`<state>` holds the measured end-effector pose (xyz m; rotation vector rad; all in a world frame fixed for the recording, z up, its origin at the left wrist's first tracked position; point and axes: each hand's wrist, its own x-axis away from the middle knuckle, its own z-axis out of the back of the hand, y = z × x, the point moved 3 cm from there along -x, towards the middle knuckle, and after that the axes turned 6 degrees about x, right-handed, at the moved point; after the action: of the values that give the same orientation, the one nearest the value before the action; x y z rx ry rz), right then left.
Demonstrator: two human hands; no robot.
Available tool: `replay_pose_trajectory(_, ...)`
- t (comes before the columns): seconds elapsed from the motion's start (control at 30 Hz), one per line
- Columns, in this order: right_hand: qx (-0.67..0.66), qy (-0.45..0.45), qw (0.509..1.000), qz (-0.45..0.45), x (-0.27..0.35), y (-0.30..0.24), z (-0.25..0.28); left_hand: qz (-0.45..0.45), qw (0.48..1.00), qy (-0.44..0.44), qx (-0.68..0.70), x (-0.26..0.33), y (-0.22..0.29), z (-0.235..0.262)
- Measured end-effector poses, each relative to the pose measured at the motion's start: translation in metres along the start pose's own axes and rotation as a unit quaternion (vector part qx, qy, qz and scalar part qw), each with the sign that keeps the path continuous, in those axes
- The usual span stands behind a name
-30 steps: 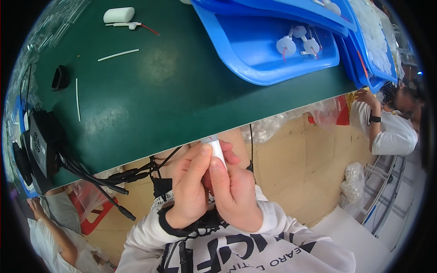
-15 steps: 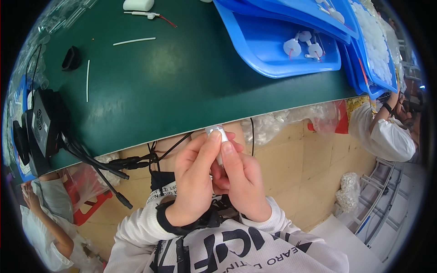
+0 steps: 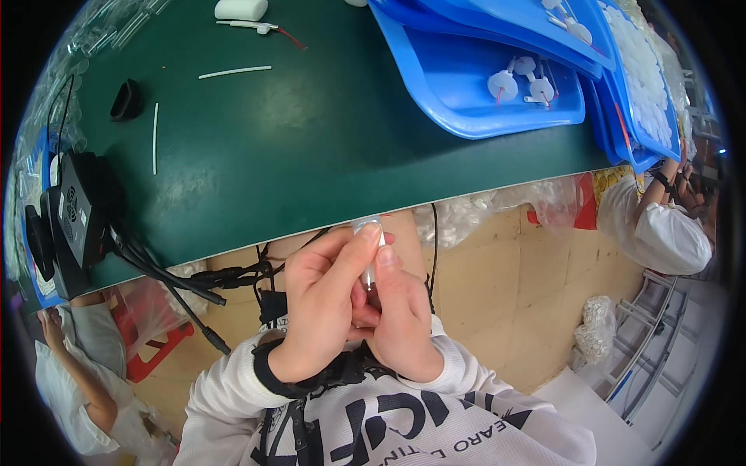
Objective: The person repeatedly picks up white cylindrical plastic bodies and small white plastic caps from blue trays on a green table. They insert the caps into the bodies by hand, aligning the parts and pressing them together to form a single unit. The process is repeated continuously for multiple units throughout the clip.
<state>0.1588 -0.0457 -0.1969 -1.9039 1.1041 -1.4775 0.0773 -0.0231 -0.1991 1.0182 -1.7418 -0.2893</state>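
Note:
Just off the table's near edge, both my hands meet around a small white plastic part (image 3: pixel 368 272) with a narrow tube-like lower end. My left hand (image 3: pixel 326 287) pinches its upper end between thumb and fingers. My right hand (image 3: pixel 400 314) is closed on it from the other side, thumb pressed along its edge. A short bit of red wire shows above the fingertips. Much of the part is covered by my fingers, so its full shape is hidden.
On the green table (image 3: pixel 280 155) lie two thin white tubes (image 3: pixel 235 72), a white part with red wire (image 3: pixel 260 28), a white block (image 3: pixel 241 8) and a black ring-shaped piece (image 3: pixel 126 99). Blue trays (image 3: pixel 458 116) hold white parts. A black device (image 3: pixel 78 217) trails cables. Co-workers sit either side.
My right hand has shifted slightly left and down, and more of the white part's lower end shows between the hands. Both hands keep their hold.

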Motion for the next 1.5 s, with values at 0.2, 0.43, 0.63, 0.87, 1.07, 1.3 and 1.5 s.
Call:
replay_pose_trajectory(0.2,0.088,-0.026,0.993,-0.072,-0.001,-0.018,0.011,-0.016,0.998,-0.016,0.061,-0.001,-0.005,-0.006)
replay_pose_trajectory(0.43,-0.017,-0.016,1.000,0.013,-0.004,0.005,-0.002,-0.006,0.998,-0.038,-0.054,-0.006,0.004,0.005)
replay_pose_trajectory(0.63,-0.048,-0.029,0.998,0.042,-0.009,0.019,0.002,-0.030,0.993,-0.045,-0.101,-0.006,0.006,0.006)
replay_pose_trajectory(0.87,0.026,-0.110,0.991,0.066,-0.013,0.019,0.018,-0.104,0.987,-0.089,-0.088,-0.002,0.004,0.002)
replay_pose_trajectory(1.07,0.017,-0.114,0.993,0.025,-0.008,0.012,0.013,-0.052,0.993,-0.096,-0.049,-0.006,0.002,0.008)
replay_pose_trajectory(1.3,-0.009,-0.162,0.987,-0.001,-0.012,0.015,0.015,-0.072,0.990,-0.094,-0.080,-0.008,0.006,0.009)
replay_pose_trajectory(1.5,-0.096,-0.187,0.978,-0.012,-0.019,0.022,0.004,-0.101,0.981,-0.033,-0.165,0.007,0.018,0.004)
